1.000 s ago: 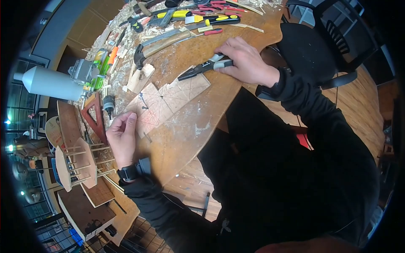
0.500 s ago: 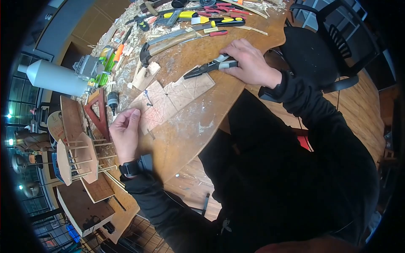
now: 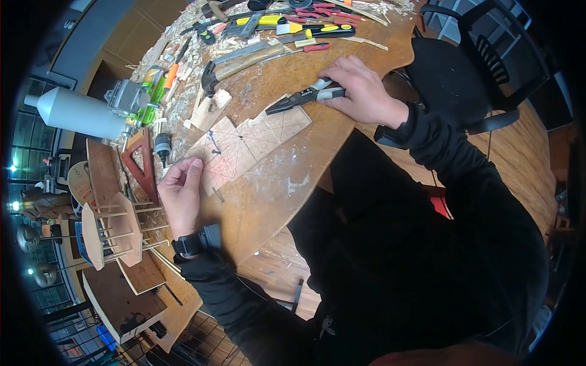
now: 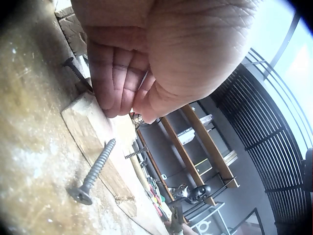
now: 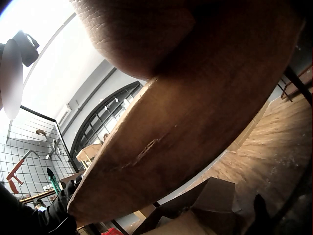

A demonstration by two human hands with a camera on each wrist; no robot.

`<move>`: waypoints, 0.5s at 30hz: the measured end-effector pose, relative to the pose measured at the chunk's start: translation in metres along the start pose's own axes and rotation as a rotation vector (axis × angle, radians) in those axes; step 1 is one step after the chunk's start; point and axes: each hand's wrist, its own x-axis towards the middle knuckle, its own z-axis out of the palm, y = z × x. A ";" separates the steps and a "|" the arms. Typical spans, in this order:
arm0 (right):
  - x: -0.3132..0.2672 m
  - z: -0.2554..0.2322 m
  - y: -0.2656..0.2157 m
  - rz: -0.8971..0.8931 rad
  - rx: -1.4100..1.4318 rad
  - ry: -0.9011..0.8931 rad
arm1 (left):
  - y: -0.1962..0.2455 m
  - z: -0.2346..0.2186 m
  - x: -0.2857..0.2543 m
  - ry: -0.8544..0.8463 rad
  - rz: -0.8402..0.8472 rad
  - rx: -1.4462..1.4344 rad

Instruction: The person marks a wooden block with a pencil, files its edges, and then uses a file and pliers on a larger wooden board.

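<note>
My right hand [image 3: 361,87] grips the grey and black handles of a pair of pliers [image 3: 302,97] near the table edge. The nose of the pliers overlaps the upper edge of a flat wooden board [image 3: 268,137] marked with pencil lines. At the board's left end is my left hand [image 3: 181,194], thumb close to its curled fingers; I cannot tell whether they pinch anything. Dark screws [image 3: 215,151] are on the board. In the left wrist view a large screw [image 4: 93,171] is close in front of the board's edge, and another screw [image 4: 77,73] sits beside the fingers.
A claw hammer [image 3: 210,78], wood shavings and several hand tools cover the back of the table. Left of the board are a drill bit holder [image 3: 163,146], a red triangle [image 3: 142,161], a vise [image 3: 128,97] and a wooden model [image 3: 119,232]. A black chair [image 3: 445,76] stands at the right.
The head view has shifted slightly, so the bench sits a little farther right in it. Both hands, the pliers and the board keep their places relative to each other.
</note>
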 end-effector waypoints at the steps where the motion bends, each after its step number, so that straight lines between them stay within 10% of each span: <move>1: 0.000 0.000 0.000 0.000 0.000 0.000 | -0.001 0.000 0.000 0.001 0.000 -0.003; 15: -0.001 0.001 0.000 -0.005 -0.001 0.023 | -0.001 -0.001 0.000 -0.002 -0.003 -0.015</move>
